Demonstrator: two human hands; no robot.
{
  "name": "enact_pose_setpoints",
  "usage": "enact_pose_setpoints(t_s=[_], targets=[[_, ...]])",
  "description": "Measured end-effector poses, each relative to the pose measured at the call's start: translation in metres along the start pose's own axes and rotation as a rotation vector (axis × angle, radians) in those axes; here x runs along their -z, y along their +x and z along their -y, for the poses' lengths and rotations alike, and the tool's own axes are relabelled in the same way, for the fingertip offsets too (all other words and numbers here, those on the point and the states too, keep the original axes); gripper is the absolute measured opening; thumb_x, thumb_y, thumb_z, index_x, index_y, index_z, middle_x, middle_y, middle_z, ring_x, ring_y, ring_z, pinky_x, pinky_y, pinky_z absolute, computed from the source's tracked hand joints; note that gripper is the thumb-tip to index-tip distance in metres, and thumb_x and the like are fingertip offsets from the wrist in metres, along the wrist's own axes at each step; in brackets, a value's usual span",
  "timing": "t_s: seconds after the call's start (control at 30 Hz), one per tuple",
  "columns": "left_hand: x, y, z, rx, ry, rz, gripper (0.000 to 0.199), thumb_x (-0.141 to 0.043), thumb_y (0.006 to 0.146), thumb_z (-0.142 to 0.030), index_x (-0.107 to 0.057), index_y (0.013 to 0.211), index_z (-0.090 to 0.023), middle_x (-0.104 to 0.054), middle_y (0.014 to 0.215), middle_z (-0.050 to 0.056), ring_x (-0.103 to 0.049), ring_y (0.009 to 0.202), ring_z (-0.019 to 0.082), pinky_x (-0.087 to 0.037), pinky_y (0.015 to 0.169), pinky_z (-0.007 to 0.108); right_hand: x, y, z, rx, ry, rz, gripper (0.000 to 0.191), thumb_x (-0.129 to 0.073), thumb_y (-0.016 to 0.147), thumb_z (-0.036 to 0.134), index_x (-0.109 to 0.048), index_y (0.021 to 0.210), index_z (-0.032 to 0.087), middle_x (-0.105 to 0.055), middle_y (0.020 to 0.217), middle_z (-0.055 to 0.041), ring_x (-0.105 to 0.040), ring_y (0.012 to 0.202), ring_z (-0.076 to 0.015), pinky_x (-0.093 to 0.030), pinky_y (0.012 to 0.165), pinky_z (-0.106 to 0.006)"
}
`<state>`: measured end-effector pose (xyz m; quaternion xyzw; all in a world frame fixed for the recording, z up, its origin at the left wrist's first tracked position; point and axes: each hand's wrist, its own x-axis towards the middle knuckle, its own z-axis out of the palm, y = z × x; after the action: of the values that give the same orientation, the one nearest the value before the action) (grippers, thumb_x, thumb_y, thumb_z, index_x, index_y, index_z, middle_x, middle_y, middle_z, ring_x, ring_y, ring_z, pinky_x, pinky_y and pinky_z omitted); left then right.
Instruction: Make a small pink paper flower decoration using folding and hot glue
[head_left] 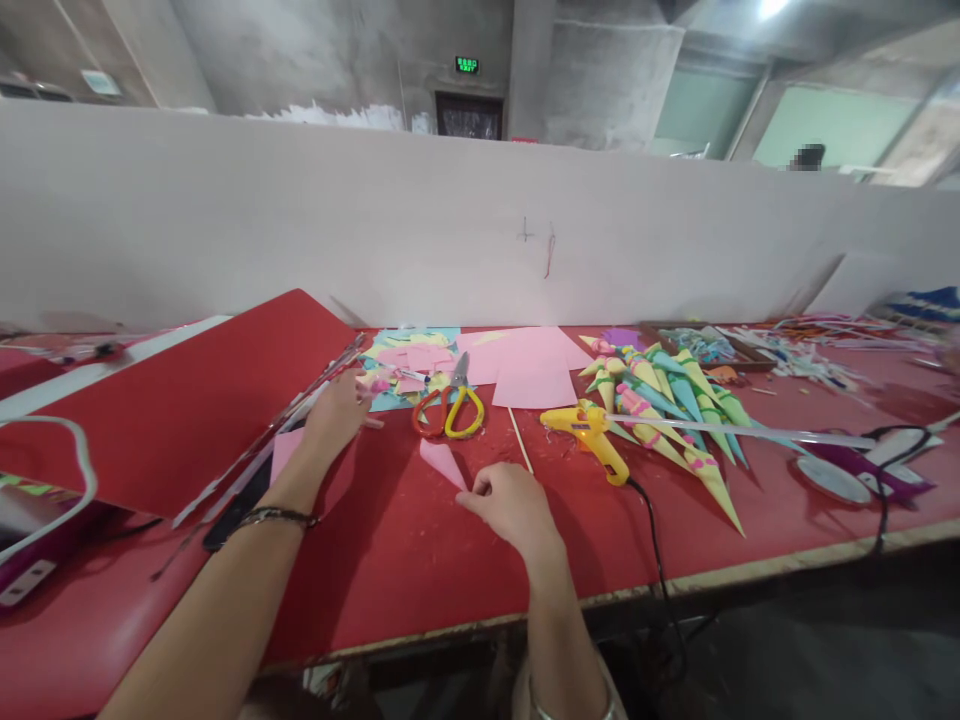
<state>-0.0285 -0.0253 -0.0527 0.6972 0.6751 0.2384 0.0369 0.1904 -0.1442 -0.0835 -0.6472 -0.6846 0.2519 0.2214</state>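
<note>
My right hand (514, 505) is closed in a pinch at the narrow end of a small pink paper cone (442, 463), whose wider end points up and left. Further left, my left hand (339, 415) reaches over the table with thumb and fingers apart, beside a small pink piece (373, 383) at its fingertips. Part of those fingers is hidden. Scissors (448, 412) with one red and one yellow handle lie between and beyond the hands. A thin stick (520, 440) lies beyond my right hand, and a yellow glue gun (589, 430) is to its right.
Pink paper sheets (532, 375) and paper scraps (411, 360) lie at the back. Several decorated paper cones (675, 400) are piled at right, near a tray (705, 345). A large red board (187, 400) slants at left. A black cord (655, 540) hangs over the table edge.
</note>
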Motion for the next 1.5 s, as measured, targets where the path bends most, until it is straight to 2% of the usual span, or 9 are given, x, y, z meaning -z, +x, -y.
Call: enact_pose_setpoints(t_s=[0.23, 0.33, 0.47, 0.67, 0.9, 1.1, 1.23, 1.37, 1.5], targets=[[0.011, -0.049, -0.038, -0.042, -0.267, 0.064, 0.040, -0.047, 0.073, -0.046, -0.057, 0.096, -0.015, -0.067, 0.097, 0.009, -0.064, 0.079, 0.021, -0.051, 0.072, 0.030, 0.002, -0.001, 0.006, 0.004, 0.044, -0.089, 0.024, -0.062, 0.074, 0.040, -0.062, 0.061, 0.019, -0.064, 0.063, -0.0019, -0.058, 0.062, -0.0155, -0.029, 0.051, -0.024], [0.012, -0.073, -0.053, -0.102, -0.417, 0.104, 0.034, -0.051, 0.070, -0.047, -0.058, 0.086, -0.018, -0.068, 0.087, 0.005, -0.063, 0.079, 0.021, -0.050, 0.073, 0.029, 0.003, 0.001, 0.012, 0.153, 0.321, -0.267, 0.022, -0.055, 0.080, 0.039, -0.061, 0.074, 0.019, -0.062, 0.067, -0.0002, -0.057, 0.064, -0.0134, -0.037, 0.056, -0.023], [0.005, -0.088, -0.061, -0.126, -0.520, 0.180, 0.031, -0.053, 0.071, -0.046, -0.060, 0.083, -0.018, -0.068, 0.084, 0.005, -0.063, 0.079, 0.021, -0.049, 0.070, 0.028, -0.001, 0.005, 0.016, 0.398, 0.593, -0.410, 0.013, -0.055, 0.079, 0.020, -0.061, 0.090, 0.020, -0.062, 0.094, -0.0032, -0.057, 0.091, -0.0149, -0.045, 0.078, -0.025], [-0.001, -0.091, -0.059, -0.131, -0.629, 0.242, 0.028, -0.053, 0.074, -0.041, -0.061, 0.087, -0.018, -0.068, 0.088, 0.005, -0.062, 0.082, 0.020, -0.050, 0.072, 0.028, -0.005, 0.009, 0.012, 0.400, 0.712, -0.386, 0.017, -0.056, 0.077, 0.019, -0.060, 0.094, 0.020, -0.058, 0.094, -0.0038, -0.059, 0.087, -0.0145, -0.049, 0.078, -0.026], [0.009, -0.099, -0.061, -0.163, -0.682, 0.267, 0.024, -0.049, 0.074, -0.038, -0.062, 0.080, -0.019, -0.069, 0.087, 0.006, -0.062, 0.079, 0.020, -0.051, 0.071, 0.029, -0.003, 0.008, 0.010, 0.403, 0.701, -0.290, 0.025, -0.063, 0.074, 0.022, -0.063, 0.099, 0.021, -0.056, 0.094, -0.0030, -0.057, 0.089, -0.0156, -0.049, 0.081, -0.028], [0.009, -0.096, -0.056, -0.083, -0.693, 0.153, 0.026, -0.049, 0.071, -0.036, -0.065, 0.081, -0.018, -0.069, 0.078, 0.003, -0.059, 0.064, 0.016, -0.049, 0.060, 0.026, -0.004, 0.005, 0.011, 0.443, 0.824, -0.164, 0.017, -0.065, 0.070, 0.025, -0.056, 0.083, 0.020, -0.055, 0.087, -0.0005, -0.056, 0.078, -0.0129, -0.049, 0.074, -0.026], [0.007, -0.094, -0.055, -0.034, -0.716, 0.124, 0.027, -0.053, 0.070, -0.038, -0.065, 0.081, -0.017, -0.068, 0.079, 0.003, -0.059, 0.063, 0.016, -0.048, 0.057, 0.025, -0.008, 0.003, 0.016, 0.396, 0.845, -0.179, 0.020, -0.063, 0.070, 0.024, -0.047, 0.082, 0.021, -0.054, 0.079, 0.0022, -0.055, 0.071, -0.0116, -0.048, 0.068, -0.024], [0.009, -0.096, -0.055, -0.042, -0.712, 0.130, 0.026, -0.054, 0.070, -0.039, -0.064, 0.080, -0.018, -0.067, 0.078, 0.002, -0.057, 0.060, 0.014, -0.046, 0.054, 0.024, -0.008, 0.004, 0.018, 0.373, 0.858, -0.207, 0.018, -0.055, 0.077, 0.025, -0.054, 0.094, 0.021, -0.062, 0.089, -0.0025, -0.059, 0.081, -0.0143, -0.048, 0.074, -0.026], [0.012, -0.097, -0.054, -0.059, -0.648, 0.107, 0.026, -0.051, 0.071, -0.039, -0.064, 0.077, -0.018, -0.063, 0.068, 0.000, -0.051, 0.054, 0.013, -0.042, 0.052, 0.023, -0.007, 0.006, 0.015, 0.314, 0.912, -0.281, 0.016, -0.053, 0.079, 0.027, -0.059, 0.092, 0.019, -0.064, 0.088, -0.0043, -0.060, 0.081, -0.0154, -0.048, 0.074, -0.026]])
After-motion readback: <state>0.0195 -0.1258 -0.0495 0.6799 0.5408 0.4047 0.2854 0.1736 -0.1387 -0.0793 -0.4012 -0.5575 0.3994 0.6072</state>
